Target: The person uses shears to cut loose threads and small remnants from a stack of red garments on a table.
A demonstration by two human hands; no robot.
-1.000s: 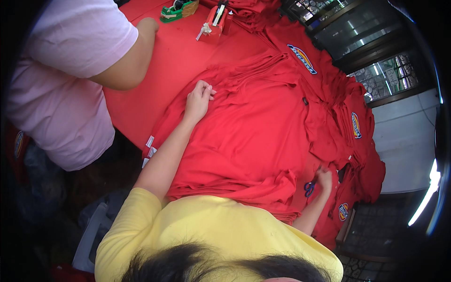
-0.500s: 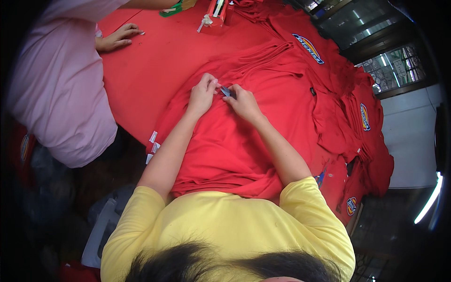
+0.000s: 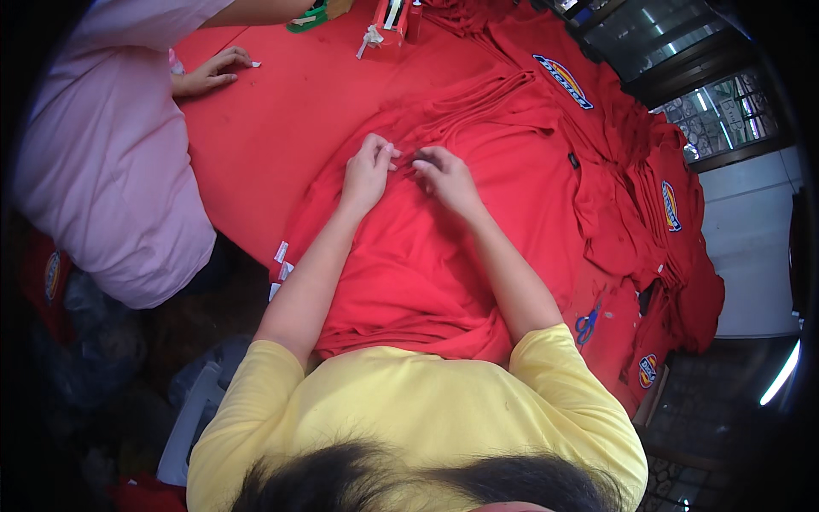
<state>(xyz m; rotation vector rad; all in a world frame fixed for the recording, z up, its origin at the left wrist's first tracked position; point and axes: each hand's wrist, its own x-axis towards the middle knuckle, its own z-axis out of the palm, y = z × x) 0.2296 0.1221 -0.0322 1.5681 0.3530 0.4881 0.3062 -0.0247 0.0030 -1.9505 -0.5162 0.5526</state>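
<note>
A stack of red T-shirts (image 3: 418, 247) is spread over the table in front of me, with the top one under both my hands. My left hand (image 3: 367, 177) is closed, its thumb and forefinger pinching an edge of the top red T-shirt. Just right of it, my right hand (image 3: 450, 181) curls its fingers around small dark thread snips (image 3: 418, 160). Most of that tool is hidden by the fingers; only a dark bit shows at the fingertips. A narrow gap separates the two hands.
More red shirts with printed emblems (image 3: 563, 81) lie along the right side. Blue-handled scissors (image 3: 587, 324) rest near my right elbow. White labels (image 3: 281, 253) sit by my left forearm. A tape dispenser (image 3: 390, 34) stands at the back. At left, a co-worker's hand (image 3: 213, 72) rests on the red table (image 3: 273, 145).
My right hand has turned and curled, so the snips' blade, visible earlier, is now mostly hidden. My left hand stays nearly in place. A white bit now shows at the co-worker's fingertips.
</note>
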